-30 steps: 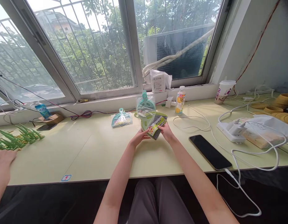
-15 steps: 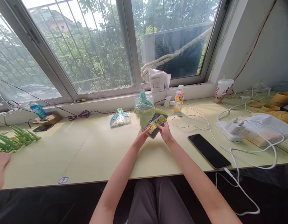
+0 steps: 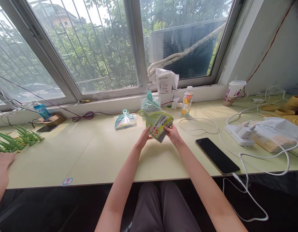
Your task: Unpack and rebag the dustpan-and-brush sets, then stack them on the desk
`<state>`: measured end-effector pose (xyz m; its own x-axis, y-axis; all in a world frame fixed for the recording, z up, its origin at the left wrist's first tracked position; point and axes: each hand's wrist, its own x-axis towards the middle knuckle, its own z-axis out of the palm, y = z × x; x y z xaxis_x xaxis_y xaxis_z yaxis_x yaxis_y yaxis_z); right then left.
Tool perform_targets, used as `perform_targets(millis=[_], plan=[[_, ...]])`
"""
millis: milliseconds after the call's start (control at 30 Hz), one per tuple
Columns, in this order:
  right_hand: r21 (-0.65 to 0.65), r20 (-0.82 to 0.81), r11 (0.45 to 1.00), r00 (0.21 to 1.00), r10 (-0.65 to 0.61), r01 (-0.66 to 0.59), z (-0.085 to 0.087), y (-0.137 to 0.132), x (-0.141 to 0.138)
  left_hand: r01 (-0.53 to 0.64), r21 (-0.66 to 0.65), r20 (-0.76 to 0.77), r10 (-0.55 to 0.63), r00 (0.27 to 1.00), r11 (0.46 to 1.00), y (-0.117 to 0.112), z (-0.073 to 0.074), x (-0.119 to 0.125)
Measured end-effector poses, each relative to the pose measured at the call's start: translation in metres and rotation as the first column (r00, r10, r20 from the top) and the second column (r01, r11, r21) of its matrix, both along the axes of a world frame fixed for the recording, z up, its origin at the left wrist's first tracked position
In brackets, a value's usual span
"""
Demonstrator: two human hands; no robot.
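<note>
Both my hands hold a small green dustpan-and-brush set (image 3: 156,123) above the pale green table (image 3: 98,158). It carries a yellow and white label, and dark bristles show at its lower end. My left hand (image 3: 144,139) grips its left edge and my right hand (image 3: 172,133) pinches its lower right corner. Behind it lies a teal set in a clear bag (image 3: 150,103), and another bagged teal set (image 3: 125,120) rests to the left.
A black phone (image 3: 217,155) on a white cable lies to the right, beside a white power strip (image 3: 239,135) and a white bag (image 3: 275,129). A drink bottle (image 3: 187,105) and cup (image 3: 233,92) stand near the sill. Another person's hand (image 3: 2,161) rests by several green plastic pieces (image 3: 18,140) at left.
The green set has left its clear bag and come up tilted between my hands; the bag seen a second ago is no longer around it. The view shifted slightly.
</note>
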<state>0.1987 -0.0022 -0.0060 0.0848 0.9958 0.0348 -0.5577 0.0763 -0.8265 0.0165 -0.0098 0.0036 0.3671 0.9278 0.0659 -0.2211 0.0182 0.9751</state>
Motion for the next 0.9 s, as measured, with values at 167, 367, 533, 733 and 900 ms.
perform_targets(millis=[167,367,533,733,900], plan=[[0.004,0.017,0.999,0.999,0.034,-0.035,0.001,-0.001,0.002,0.003,0.042,-0.167,0.004,0.986,0.999,-0.001,0.002,-0.008],[0.022,-0.013,1.000,1.000,-0.010,0.010,-0.003,0.001,-0.001,0.144,-0.035,-0.009,-0.144,0.990,0.989,-0.004,0.000,0.003],[0.040,-0.013,0.998,0.999,-0.049,0.049,-0.005,0.003,-0.003,0.059,0.040,0.205,-0.066,0.977,0.997,-0.006,0.000,0.013],[0.052,-0.024,0.994,0.996,-0.091,0.092,-0.008,0.001,-0.008,0.000,-0.015,0.268,0.004,0.963,1.000,-0.005,-0.005,0.018],[0.074,-0.033,0.981,0.983,-0.178,0.180,-0.007,-0.003,-0.012,0.078,-0.108,0.228,-0.052,0.972,0.991,-0.005,-0.010,0.025]])
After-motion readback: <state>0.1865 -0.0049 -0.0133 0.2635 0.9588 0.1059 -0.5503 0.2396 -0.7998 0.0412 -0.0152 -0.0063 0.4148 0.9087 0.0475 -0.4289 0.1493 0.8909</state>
